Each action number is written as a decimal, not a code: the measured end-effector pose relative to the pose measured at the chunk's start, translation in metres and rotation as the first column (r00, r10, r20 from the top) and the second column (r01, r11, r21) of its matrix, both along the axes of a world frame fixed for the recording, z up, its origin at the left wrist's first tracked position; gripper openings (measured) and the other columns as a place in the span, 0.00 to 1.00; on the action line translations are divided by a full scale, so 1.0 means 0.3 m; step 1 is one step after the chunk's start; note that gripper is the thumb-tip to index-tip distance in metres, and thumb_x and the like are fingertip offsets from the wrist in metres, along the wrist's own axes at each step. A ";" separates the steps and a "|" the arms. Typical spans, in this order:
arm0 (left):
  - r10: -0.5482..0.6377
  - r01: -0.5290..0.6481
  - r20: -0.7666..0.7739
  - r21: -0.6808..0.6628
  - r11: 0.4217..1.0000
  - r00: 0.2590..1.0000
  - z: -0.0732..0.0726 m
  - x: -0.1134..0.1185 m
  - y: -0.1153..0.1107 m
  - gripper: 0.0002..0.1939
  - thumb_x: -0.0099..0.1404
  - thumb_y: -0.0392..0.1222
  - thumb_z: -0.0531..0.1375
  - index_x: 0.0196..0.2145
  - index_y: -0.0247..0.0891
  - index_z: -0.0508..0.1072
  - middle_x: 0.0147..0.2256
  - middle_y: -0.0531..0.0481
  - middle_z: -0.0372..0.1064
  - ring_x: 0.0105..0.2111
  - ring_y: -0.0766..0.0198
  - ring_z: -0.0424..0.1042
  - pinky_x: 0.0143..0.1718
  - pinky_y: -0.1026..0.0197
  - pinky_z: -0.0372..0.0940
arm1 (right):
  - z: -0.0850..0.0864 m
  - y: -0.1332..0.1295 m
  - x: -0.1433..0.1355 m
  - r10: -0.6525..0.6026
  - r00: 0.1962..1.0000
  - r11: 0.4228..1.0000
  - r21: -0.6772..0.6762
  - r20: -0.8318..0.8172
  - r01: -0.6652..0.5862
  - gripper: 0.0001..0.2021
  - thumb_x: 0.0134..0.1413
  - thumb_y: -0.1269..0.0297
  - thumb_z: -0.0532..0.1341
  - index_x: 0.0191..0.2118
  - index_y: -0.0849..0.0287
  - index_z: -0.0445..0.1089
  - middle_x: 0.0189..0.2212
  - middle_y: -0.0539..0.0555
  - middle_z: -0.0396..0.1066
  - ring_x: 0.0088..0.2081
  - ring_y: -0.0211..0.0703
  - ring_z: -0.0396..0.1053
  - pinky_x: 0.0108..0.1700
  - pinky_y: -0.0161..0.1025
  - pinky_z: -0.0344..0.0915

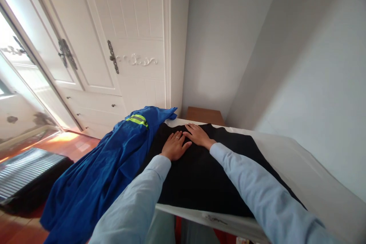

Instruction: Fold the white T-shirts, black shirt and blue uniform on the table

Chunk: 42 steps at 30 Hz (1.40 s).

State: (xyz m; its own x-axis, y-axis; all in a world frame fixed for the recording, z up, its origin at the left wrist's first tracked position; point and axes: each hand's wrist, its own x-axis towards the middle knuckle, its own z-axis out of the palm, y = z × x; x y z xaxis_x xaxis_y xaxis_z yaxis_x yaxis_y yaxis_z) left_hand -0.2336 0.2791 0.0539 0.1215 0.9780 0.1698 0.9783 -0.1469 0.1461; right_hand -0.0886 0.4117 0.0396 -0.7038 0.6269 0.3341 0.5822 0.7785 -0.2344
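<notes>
A black cloth or garment (200,183) lies spread over a white-covered table (274,146). My left hand (175,146) rests flat on its upper left part, fingers apart, with a ring on one finger. Just to the right, my right hand (198,135) also lies palm down on the black fabric near its far edge, fingers stretched out to the left. The two hands almost meet at the fingertips. Beside the black fabric, a blue garment (114,164) with a yellow-and-grey reflective band hangs over the table's left side towards the floor.
A white wardrobe (137,19) with dark metal handles stands behind to the left. A brown wooden piece (204,115) sits between the table and the grey wall (217,45). On the floor at left lies a dark ribbed suitcase-like object (28,167).
</notes>
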 end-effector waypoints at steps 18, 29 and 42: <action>0.039 -0.039 0.058 -0.008 0.999 0.998 0.013 0.003 0.003 0.35 0.75 0.61 0.42 0.67 0.36 0.62 0.69 0.38 0.54 0.70 0.50 0.50 0.70 0.45 0.47 | 0.031 -0.024 0.121 0.026 0.995 0.997 0.077 -0.097 -0.018 0.20 0.70 0.58 0.52 0.59 0.61 0.70 0.60 0.62 0.69 0.63 0.50 0.64 0.68 0.50 0.58; 0.036 -0.036 0.042 -0.011 0.999 0.998 0.005 -0.002 0.016 0.35 0.75 0.61 0.43 0.67 0.35 0.62 0.69 0.38 0.53 0.70 0.50 0.49 0.70 0.45 0.46 | 0.024 0.089 0.575 -0.317 0.946 0.948 0.004 -0.064 0.318 0.21 0.68 0.61 0.54 0.59 0.68 0.67 0.61 0.71 0.65 0.65 0.56 0.62 0.68 0.55 0.56; 0.030 -0.029 0.013 -0.005 1.000 0.999 0.005 -0.005 0.021 0.34 0.74 0.60 0.44 0.67 0.35 0.61 0.69 0.37 0.53 0.70 0.50 0.50 0.69 0.45 0.48 | 0.063 -0.244 0.332 0.210 0.974 0.977 0.023 0.080 -0.212 0.32 0.69 0.45 0.50 0.70 0.60 0.57 0.71 0.62 0.51 0.72 0.52 0.46 0.73 0.53 0.45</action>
